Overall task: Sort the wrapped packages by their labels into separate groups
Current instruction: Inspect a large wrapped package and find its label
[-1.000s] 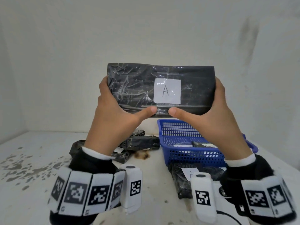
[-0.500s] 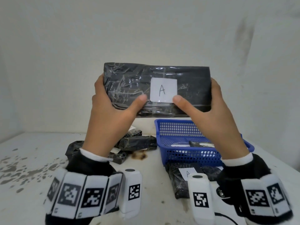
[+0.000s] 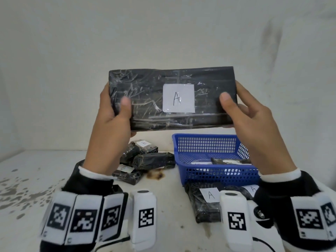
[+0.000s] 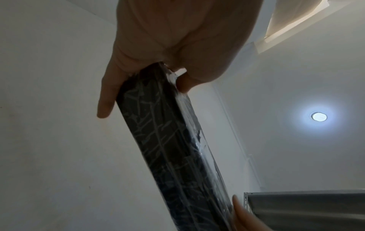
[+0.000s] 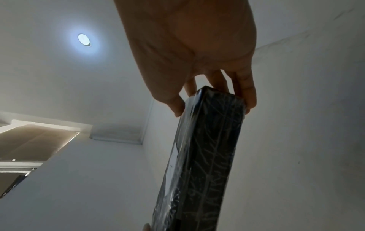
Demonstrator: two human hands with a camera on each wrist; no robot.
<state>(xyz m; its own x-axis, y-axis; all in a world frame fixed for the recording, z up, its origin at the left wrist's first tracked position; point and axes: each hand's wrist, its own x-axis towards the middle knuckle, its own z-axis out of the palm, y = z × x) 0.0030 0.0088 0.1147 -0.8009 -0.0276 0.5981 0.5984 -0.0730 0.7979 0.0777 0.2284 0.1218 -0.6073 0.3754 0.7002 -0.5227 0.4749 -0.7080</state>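
- a long black wrapped package [image 3: 171, 98] fills the centre of the head view, held up in the air on its long edge, its broad face toward the camera.
- a white label [image 3: 178, 98] marked "a" sits in the middle of that face.
- the left hand [image 3: 111, 128] grips the package's left end, thumb across the front, fingers behind; in the left wrist view the hand [image 4: 168, 46] clamps the narrow end of the package [image 4: 173, 148].
- the right hand [image 3: 254, 128] grips the right end the same way; in the right wrist view the hand [image 5: 193, 51] pinches the end between thumb and fingers, the package [image 5: 203, 156] running toward the bottom of the frame.
- below, right of centre, a blue mesh basket [image 3: 218, 174] stands on the white table [image 3: 36, 179], with wrapped packages lying inside it.
- at the basket's near wall, lower right, a package labelled "a" [image 3: 205, 202] lies on the table, and a second "a" label [image 3: 253, 188] shows just to its right.
- left of the basket, at the frame's centre, a small heap of black packages [image 3: 145, 159] lies on the table; one at the back carries a "b" label [image 3: 144, 143].
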